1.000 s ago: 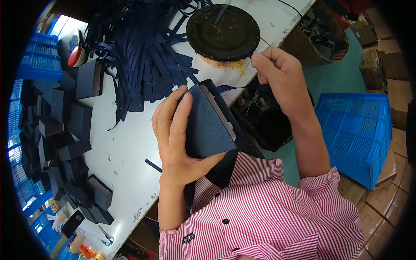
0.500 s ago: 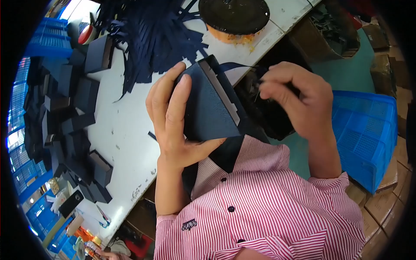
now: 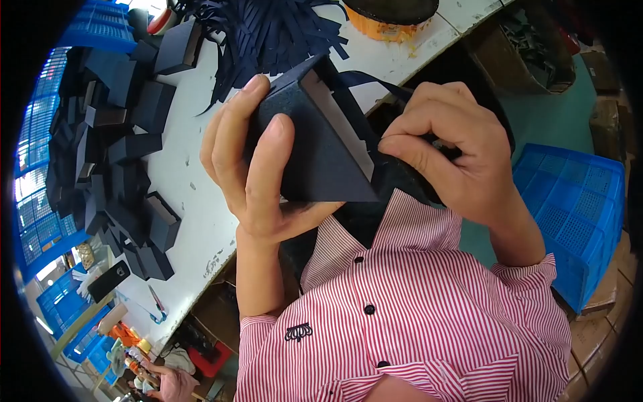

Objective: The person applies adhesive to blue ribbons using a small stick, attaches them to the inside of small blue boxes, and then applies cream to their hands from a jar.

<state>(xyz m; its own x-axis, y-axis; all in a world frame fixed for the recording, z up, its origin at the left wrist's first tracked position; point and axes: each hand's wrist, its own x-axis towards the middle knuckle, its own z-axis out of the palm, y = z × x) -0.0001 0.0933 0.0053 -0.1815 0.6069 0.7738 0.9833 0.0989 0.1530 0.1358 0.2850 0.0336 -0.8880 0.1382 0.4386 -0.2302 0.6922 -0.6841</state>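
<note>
A dark navy box [image 3: 311,151] is gripped by my left hand [image 3: 258,181], with fingers over its left side and the thumb underneath. It is tilted, and a pale strip of its inner edge shows along the right side. A dark blue ribbon [image 3: 368,78] runs from the box's upper right toward my right hand [image 3: 455,144]. That hand is closed, thumb and forefinger pinched together close to the box's right edge. The ribbon passes behind the knuckles, and its far end is hidden.
Several dark boxes [image 3: 124,147] are heaped on the white table [image 3: 207,161]. Cut ribbons [image 3: 268,37] lie at the back beside an orange-sided tub [image 3: 388,28]. Scissors [image 3: 159,309] and a black phone [image 3: 109,281] are at lower left. A blue crate [image 3: 569,221] stands right.
My right hand has come closer to the box's right edge and its fingers are pinched tighter. The box and my left hand have shifted slightly left and up in view.
</note>
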